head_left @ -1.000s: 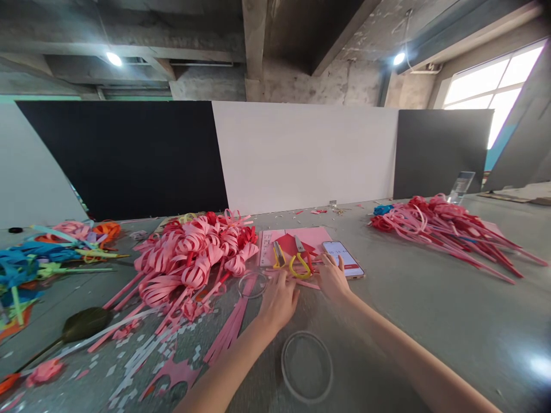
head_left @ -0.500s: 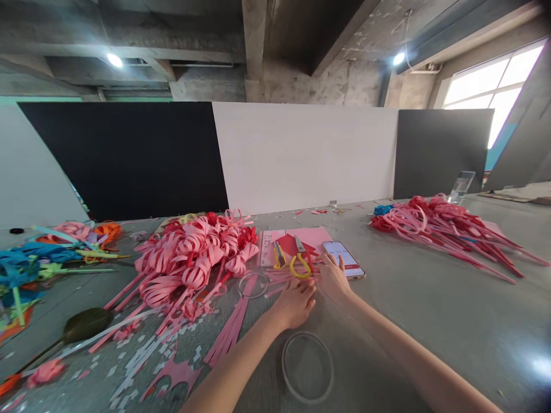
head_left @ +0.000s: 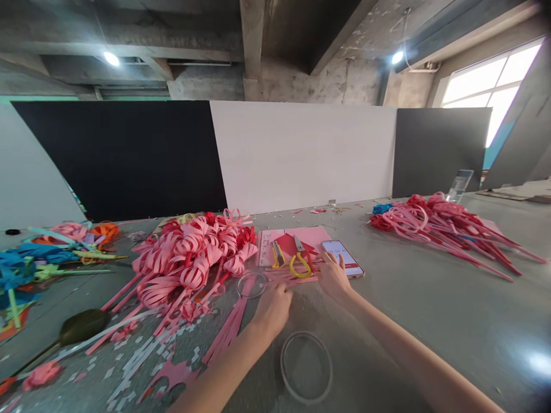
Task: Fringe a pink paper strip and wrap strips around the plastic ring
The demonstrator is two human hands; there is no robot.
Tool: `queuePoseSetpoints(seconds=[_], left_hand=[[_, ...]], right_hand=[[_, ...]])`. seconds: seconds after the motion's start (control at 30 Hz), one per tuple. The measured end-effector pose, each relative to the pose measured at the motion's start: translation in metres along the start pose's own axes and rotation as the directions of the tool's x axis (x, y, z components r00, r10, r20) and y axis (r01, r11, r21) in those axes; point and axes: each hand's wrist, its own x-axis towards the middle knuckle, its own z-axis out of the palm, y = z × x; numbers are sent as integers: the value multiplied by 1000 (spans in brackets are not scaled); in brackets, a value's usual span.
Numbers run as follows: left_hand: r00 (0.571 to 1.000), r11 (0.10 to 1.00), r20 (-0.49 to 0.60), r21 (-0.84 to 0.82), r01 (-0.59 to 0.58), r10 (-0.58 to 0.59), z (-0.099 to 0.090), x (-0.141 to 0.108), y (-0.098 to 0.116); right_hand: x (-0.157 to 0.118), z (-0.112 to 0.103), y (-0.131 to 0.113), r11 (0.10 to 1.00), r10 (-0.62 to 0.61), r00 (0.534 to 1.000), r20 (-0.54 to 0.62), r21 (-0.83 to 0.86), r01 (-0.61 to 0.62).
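Observation:
My left hand [head_left: 274,305] rests low over the grey table with its fingers curled in; anything in them is hidden. Just beyond it lie flat pink paper strips [head_left: 303,281]. My right hand [head_left: 336,279] reaches forward, fingers apart, by the lower left edge of a phone [head_left: 343,257] with a lit screen. Left of that hand are yellow-handled scissors [head_left: 300,266] and a yellow cutter knife [head_left: 278,255]. Both lie on a pink sheet [head_left: 316,234] with a red paper piece [head_left: 284,241]. A tape roll [head_left: 252,285] sits left of the strips.
A heap of pink curled-paper flowers [head_left: 193,258] spreads on the left, with blue and green ones [head_left: 21,264] farther out. Pink and red flowers [head_left: 434,223] lie at right beside a clear cup [head_left: 460,186]. A clear ring [head_left: 306,367] lies in front.
My left hand has drawn back to the left, away from my right hand, and its fingers have curled in. My right hand has stayed nearly in place.

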Motion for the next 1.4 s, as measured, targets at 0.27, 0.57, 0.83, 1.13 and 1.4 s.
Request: queuePoseSetpoints(seconds=[0.27,0.57,0.83,1.13,1.4], left_hand=[[999,1000,-35,14,21,-21,3,-1,-12],[994,997,-80,25,77,-75,-2,14,-46],[995,996,-96,79,39,-32,3,21,-50],[989,988,-143,157,0,23,-7,21,-40],[986,989,-134,127,-80,97,-11,10,-26]], right_hand=[[1,6,4,1000,4,1000,-9,8,-4],[0,7,6,1000,7,1000,1,13,-7],[1,6,6,1000,8,1000,-8,27,-8],[1,12,7,999,14,999,-38,37,-12],[2,14,8,999,3,998,-55,39,-1]])
